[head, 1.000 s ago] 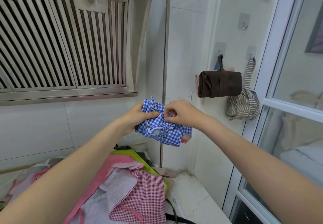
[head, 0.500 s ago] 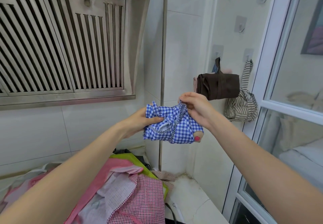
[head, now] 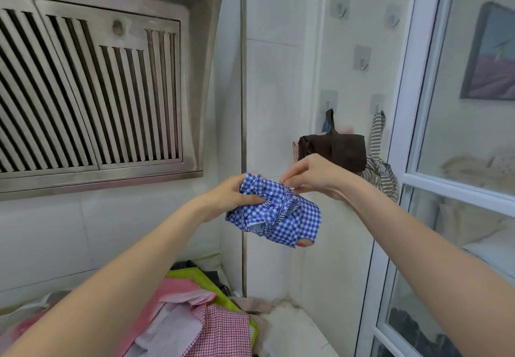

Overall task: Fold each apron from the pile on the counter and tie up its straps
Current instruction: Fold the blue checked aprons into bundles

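Observation:
A folded blue-and-white checked apron [head: 302,221] is held in the air in front of the wall corner, bound with its striped strap. My left hand [head: 230,193] grips the bundle's left end, thumb pressed into the cloth. My right hand [head: 312,175] pinches the strap at the bundle's top. Below, a pile of aprons [head: 200,320] in pink, green and red check lies on the counter [head: 292,334].
A folded brown apron [head: 338,149] and a striped one [head: 380,173] hang on wall hooks behind my right hand. Bare hooks [head: 362,58] sit higher on the wall. A steel range hood [head: 92,92] fills the left. A glass door [head: 459,161] stands at the right.
My right hand came back down from a raised pull on the strap to the bundle's top. The view tilted up, so the bundle and hands sit lower in frame.

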Motion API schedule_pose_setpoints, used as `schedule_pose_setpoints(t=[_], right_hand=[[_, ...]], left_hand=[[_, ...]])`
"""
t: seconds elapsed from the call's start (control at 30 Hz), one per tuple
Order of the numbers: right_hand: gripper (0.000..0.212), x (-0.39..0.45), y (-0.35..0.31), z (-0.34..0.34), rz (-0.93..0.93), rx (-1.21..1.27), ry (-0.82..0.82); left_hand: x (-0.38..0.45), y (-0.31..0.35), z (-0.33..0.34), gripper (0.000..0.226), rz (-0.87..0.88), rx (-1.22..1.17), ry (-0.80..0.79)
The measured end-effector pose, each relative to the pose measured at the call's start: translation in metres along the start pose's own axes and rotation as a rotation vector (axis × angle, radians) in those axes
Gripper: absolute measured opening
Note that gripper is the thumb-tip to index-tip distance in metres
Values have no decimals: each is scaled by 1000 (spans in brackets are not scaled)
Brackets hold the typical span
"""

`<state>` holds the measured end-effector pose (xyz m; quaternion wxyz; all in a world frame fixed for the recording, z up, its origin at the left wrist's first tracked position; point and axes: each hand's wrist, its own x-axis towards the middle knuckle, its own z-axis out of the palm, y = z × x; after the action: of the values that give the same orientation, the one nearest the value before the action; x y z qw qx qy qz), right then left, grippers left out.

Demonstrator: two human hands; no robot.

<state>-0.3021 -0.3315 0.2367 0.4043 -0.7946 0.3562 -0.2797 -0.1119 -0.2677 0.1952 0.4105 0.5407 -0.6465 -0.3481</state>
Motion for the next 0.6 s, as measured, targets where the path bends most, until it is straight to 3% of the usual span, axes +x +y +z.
schedule_pose_setpoints(t=[0.33,0.43,0.6], right_hand=[[13,15,-22,-86,-103,411,462],[15,27,-23,-115,-126,419,495],[19,63,-21,-151,-137,252,502]], left_hand=[[73,82,26,30,201,-55,104],[99,97,41,25,232,-50,147],[145,102,59,26,245,37,385]])
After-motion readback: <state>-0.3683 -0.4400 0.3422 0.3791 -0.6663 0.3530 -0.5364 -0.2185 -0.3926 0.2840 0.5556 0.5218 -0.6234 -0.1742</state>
